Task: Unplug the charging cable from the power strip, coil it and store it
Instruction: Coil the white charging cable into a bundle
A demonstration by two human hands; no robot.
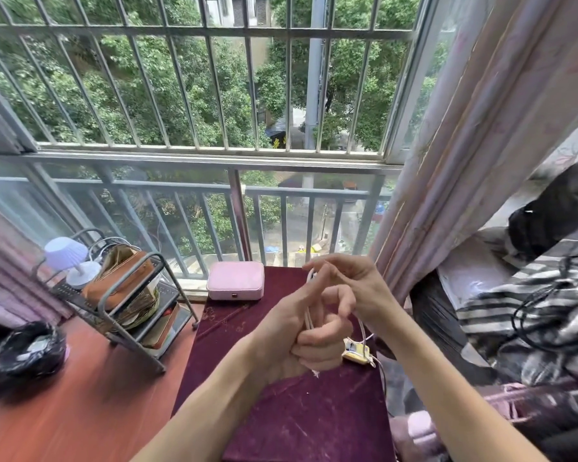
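A thin white charging cable (308, 320) runs in several loops through my left hand (309, 331), which is closed around the bundle above the dark red table (281, 415). My right hand (351, 285) is just above and to the right, fingers pinching the top of the loops near my raised left index finger. A short end of the cable pokes out below my left fist. A yellow and white power strip (356, 353) lies on the table's right edge, partly hidden behind my left hand, with another white cord leading away from it.
A pink case (236, 280) sits at the table's far edge by the window railing. On the left stands a metal rack (127, 305) with a brown pouch and a small white lamp (70, 261). A curtain (464, 161) and striped fabric with a black cable crowd the right.
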